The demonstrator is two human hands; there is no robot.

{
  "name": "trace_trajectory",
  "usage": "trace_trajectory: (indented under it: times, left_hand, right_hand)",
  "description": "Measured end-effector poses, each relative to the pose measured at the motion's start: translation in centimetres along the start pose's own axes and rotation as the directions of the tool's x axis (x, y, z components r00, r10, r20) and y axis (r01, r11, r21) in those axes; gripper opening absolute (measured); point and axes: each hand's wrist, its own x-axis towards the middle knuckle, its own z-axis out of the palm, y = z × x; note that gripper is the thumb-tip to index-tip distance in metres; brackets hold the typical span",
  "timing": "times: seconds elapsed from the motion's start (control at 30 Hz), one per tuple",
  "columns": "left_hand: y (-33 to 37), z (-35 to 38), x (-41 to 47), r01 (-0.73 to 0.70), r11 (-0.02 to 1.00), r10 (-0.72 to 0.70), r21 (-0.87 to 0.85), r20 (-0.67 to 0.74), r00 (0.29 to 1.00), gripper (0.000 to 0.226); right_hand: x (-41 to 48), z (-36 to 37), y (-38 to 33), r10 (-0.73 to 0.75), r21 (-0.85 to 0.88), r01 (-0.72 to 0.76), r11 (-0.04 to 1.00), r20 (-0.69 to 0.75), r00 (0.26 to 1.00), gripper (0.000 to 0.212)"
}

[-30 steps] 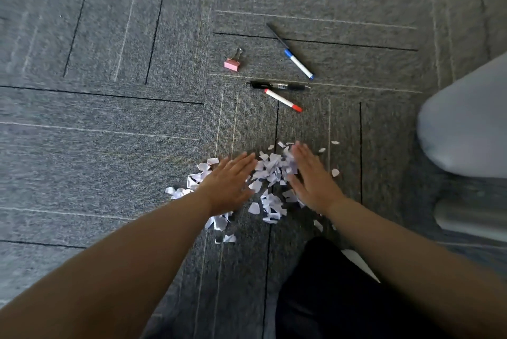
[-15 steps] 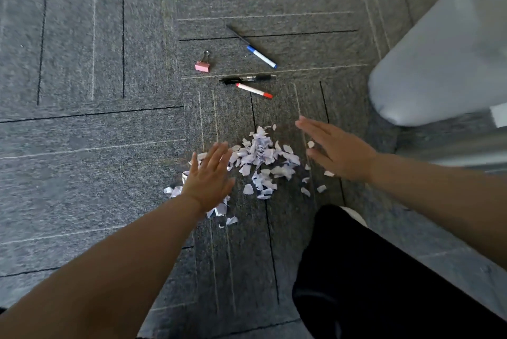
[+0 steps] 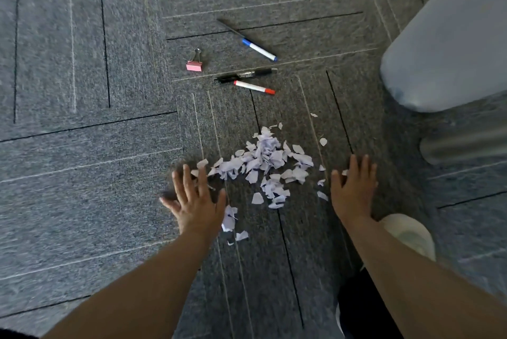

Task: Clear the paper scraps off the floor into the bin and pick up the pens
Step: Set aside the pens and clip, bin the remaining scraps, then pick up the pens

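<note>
A loose pile of white paper scraps (image 3: 267,164) lies on the grey carpet in the middle of the view. My left hand (image 3: 196,201) is flat on the floor at the pile's left edge, fingers spread, covering a few scraps. On the right edge rests my right hand (image 3: 352,190), palm down, fingers apart, holding nothing. Beyond the pile lie three pens: a red-capped pen (image 3: 254,87), a black pen (image 3: 245,75) and a blue-capped pen (image 3: 259,50). No bin is in view.
A pink binder clip (image 3: 194,64) sits left of the pens. A pale grey padded seat or furniture edge (image 3: 444,48) and a metal tube (image 3: 463,144) fill the upper right. My white shoe (image 3: 408,231) and dark trouser leg (image 3: 365,311) are at lower right.
Both hands pushed the scraps together, then pulled apart. My right hand has swung out to the pile's right edge and come down flat; my left hand has slid back to the left edge.
</note>
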Motion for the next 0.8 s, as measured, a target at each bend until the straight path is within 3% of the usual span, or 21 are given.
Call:
trace_trajectory:
  times: [0.1,0.2,0.33,0.43,0.53,0.63,0.8]
  left_hand:
    - [2.1,0.7,0.0,-0.147,0.987,0.145,-0.064,-0.041,0.989,0.072]
    - [4.1,0.6,0.6,-0.316,0.941,0.313,-0.121,-0.037,0.949,0.072]
    - [3.7,-0.4,1.3,-0.42,0.899,0.416,-0.128,-0.06,0.908,0.074]
    - [0.5,-0.1,0.5,-0.559,0.827,0.562,0.062,-0.067,0.824,0.086]
    - [-1.8,1.5,-1.5,-0.683,0.696,0.687,0.221,0.07,0.723,0.106]
    - [-1.3,2.5,-1.6,-0.615,0.753,0.613,0.233,0.092,0.785,0.106]
    - [1.3,0.8,1.7,-0.489,0.854,0.485,0.179,0.066,0.872,0.08]
  right_hand:
    - [-1.2,1.7,-2.9,-0.224,0.094,0.215,0.972,0.097,0.97,0.061]
    - [-2.6,3.1,-6.6,-0.44,0.239,0.396,0.887,0.174,0.881,0.06]
    - [-3.5,3.2,-7.9,-0.518,0.355,0.45,0.82,0.125,0.846,0.069]
    - [-4.2,2.5,-4.9,-0.582,0.174,0.56,0.81,0.12,0.805,0.08]
    - [-5.4,2.5,-2.3,-0.596,-0.119,0.632,0.766,0.238,0.767,0.098]
    - [-5.4,3.2,-1.6,-0.531,-0.21,0.593,0.777,0.288,0.797,0.107]
    - [-2.9,3.8,-4.2,-0.529,-0.164,0.568,0.806,0.231,0.817,0.107]
